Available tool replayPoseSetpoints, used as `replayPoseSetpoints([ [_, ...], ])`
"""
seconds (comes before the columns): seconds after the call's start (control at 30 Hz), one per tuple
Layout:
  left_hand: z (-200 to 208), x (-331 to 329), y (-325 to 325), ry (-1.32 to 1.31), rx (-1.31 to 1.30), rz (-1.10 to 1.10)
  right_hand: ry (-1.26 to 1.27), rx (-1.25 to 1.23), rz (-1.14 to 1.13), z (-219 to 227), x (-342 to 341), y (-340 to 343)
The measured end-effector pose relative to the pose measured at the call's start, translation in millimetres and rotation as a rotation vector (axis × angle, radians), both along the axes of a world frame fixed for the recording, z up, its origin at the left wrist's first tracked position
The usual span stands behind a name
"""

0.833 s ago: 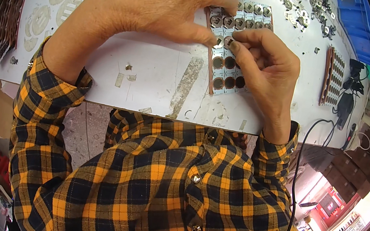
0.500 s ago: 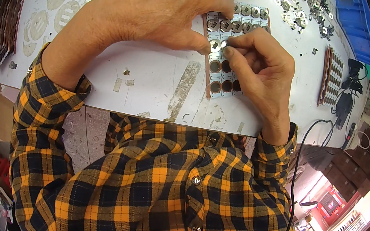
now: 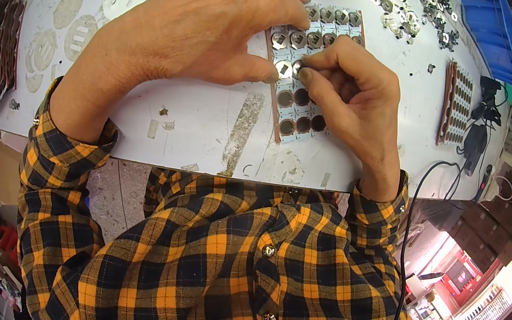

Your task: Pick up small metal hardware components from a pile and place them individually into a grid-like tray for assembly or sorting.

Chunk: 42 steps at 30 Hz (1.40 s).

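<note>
A rectangular holder board [image 3: 302, 94] with rows of round sockets lies on the white worktop [image 3: 194, 131], running from near its front edge toward the far side. The left hand [image 3: 209, 27] rests flat over the board's left side, thumb pressed along its edge — no closed grip, just holding it down. The right hand [image 3: 351, 98] pinches a small silvery disc [image 3: 297, 68] between thumb and forefinger at a socket in the middle rows. The far sockets hold metal discs; the near ones show dark and unfilled. A second board [image 3: 455, 104] stands toward the right edge — loose metal parts [image 3: 410, 14] are scattered at the far right corner beside a blue tray [image 3: 487, 29].
</note>
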<state>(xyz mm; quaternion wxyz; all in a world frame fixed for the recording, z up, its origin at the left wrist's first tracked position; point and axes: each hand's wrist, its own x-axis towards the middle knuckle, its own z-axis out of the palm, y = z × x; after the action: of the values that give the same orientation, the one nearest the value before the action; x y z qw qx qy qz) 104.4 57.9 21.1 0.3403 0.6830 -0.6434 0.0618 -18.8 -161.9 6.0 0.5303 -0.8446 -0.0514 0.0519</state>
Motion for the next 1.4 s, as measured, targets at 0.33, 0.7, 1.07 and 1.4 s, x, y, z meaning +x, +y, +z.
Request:
replayPoseSetpoints([
  [0.33, -3.1, -17.8, 5.5, 0.134, 0.228, 0.226, -0.267, -0.147, -0.227, 13.4, -9.6, -18.7],
  [0.7, -4.2, -13.7, 4.3, 0.109, 0.204, 0.219, -0.521, -0.837, -0.331, -8.2, 3.0, -149.5],
  [1.07, -2.0, -23.4, -2.1, -0.002, 0.173, 0.26, -0.095, -0.095, -0.104, 15.3, -12.6, -8.0],
  [1.4, -4.0, -26.1, -3.8, -0.001, 0.159, 0.283, 0.006, -0.055, -0.087, 15.9, -7.9, -7.6],
])
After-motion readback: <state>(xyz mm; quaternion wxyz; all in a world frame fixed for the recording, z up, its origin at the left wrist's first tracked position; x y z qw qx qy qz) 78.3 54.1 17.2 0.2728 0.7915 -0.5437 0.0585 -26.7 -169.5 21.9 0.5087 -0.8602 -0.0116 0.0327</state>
